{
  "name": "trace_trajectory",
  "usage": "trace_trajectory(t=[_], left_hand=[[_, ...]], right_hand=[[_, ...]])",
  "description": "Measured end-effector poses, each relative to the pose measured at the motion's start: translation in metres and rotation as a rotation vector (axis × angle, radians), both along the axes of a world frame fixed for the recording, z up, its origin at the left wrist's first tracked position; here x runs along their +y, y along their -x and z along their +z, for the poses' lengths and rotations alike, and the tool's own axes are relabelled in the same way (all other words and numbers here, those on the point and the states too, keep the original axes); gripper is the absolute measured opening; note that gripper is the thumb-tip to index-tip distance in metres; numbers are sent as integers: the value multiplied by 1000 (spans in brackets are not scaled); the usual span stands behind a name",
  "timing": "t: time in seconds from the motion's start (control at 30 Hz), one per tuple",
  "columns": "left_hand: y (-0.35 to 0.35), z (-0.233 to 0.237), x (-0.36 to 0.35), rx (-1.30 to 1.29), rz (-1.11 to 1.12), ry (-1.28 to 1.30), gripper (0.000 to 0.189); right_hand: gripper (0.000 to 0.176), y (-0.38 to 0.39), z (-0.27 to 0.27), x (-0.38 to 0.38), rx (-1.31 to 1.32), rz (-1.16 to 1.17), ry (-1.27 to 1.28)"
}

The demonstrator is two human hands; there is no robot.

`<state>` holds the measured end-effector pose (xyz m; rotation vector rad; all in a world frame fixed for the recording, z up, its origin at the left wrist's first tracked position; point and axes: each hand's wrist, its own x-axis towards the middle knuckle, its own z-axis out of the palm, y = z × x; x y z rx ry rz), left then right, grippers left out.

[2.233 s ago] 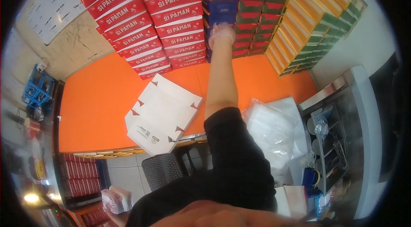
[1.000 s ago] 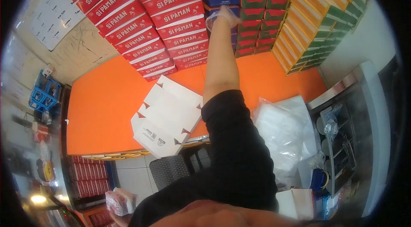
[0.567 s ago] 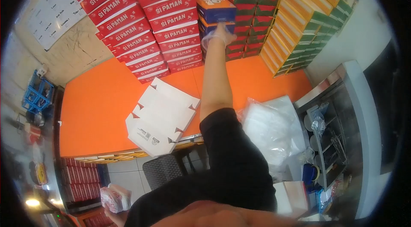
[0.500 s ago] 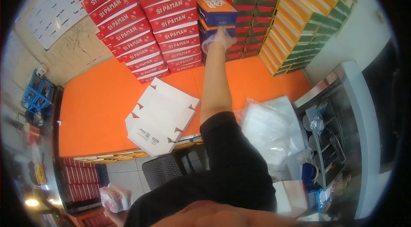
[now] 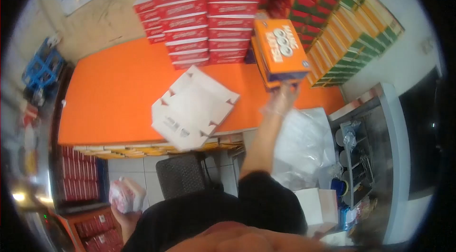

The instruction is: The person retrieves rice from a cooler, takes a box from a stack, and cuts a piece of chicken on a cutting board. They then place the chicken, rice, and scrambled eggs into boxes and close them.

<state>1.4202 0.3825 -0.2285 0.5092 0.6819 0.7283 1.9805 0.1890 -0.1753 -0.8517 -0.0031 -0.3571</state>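
My right hand [image 5: 284, 96], in a clear plastic glove, grips the near end of two stacked orange and purple boxes [image 5: 281, 45] over the right part of the orange table [image 5: 114, 90]. At the lower left my left hand [image 5: 126, 219] holds a wrapped package [image 5: 127, 195], white with red print. A flat, unfolded white carton [image 5: 194, 104] lies near the table's front edge, left of my right arm.
Tall stacks of red boxes [image 5: 232, 19] stand at the back, with yellow and green boxes [image 5: 351, 47] to their right. Clear plastic bags [image 5: 304, 142] lie right of my arm. A dark stool [image 5: 180, 178] stands below the table. A metal rack [image 5: 356, 161] is at right.
My right hand has drawn the orange and purple boxes away from the back stacks, toward me and to the right. The view has shifted. My left hand still holds the package.
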Motion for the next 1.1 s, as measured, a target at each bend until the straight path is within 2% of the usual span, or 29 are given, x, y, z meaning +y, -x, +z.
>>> trace_trajectory(t=[0.1, 0.13, 0.17, 0.2, 0.27, 0.3, 0.33, 0.37, 0.43, 0.5, 0.57, 0.63, 0.7, 0.73, 0.8, 0.83, 0.9, 0.97, 1.03, 1.07, 1.1], left_hand=[[-2, 26, 25, -122, 19, 2, 64], [1, 40, 38, -188, 16, -50, 65], [11, 52, 50, -277, -48, -90, 65], [28, 49, 71, -335, -67, -89, 65], [68, 52, 111, -519, -240, -165, 69], [84, 74, 120, -520, -220, -179, 73], [106, 87, 135, -573, -227, -177, 73], [130, 94, 147, -637, -250, -157, 73], [184, 112, 176, -667, -232, -149, 70], [240, 126, 202, -669, -227, -159, 67], [294, 138, 227, -655, -74, -180, 65], [356, 139, 262, -621, -16, -240, 63], [414, 137, 296, -525, 187, -319, 66], [443, 131, 316, -529, 228, -327, 66], [497, 111, 359, -489, 498, -320, 56], [521, 100, 381, -485, 544, -322, 56], [556, 79, 425, -449, 761, -340, 52], [592, 58, 468, -470, 850, -301, 52], [625, 36, 507, -451, 961, -332, 52], [637, 25, 519, -425, 1001, -318, 53], [647, 12, 527, -424, 1025, -321, 53]], right_hand=[[58, 85, -14, -21, -183, 295, 237], [54, 133, -1, -10, -169, 316, 260], [51, 164, -2, -2, -221, 443, 343], [51, 210, 8, 17, -162, 521, 277], [48, 284, -2, 47, -57, 660, 289], [46, 323, 0, 71, -58, 708, 301], [48, 360, -8, 95, 33, 870, 287], [51, 399, -16, 115, 131, 1008, 295], [53, 489, -34, 179, 166, 1105, 232], [50, 563, -47, 244, 278, 1366, 266], [51, 626, -47, 308, 494, 1564, 394], [53, 701, -20, 379, 145, 1760, 415], [54, 754, -37, 454, 145, 1968, 292], [54, 786, -29, 488, 106, 2039, 264], [56, 837, -23, 557, 107, 2185, 250], [58, 859, -29, 592, 145, 2249, 268], [56, 900, -33, 648, 120, 2297, 291], [55, 935, -49, 724, 79, 2315, 309], [62, 963, -81, 805, 2, 2329, 511], [73, 965, -85, 843, 16, 2468, 614], [73, 968, -96, 875, 8, 2490, 621]])
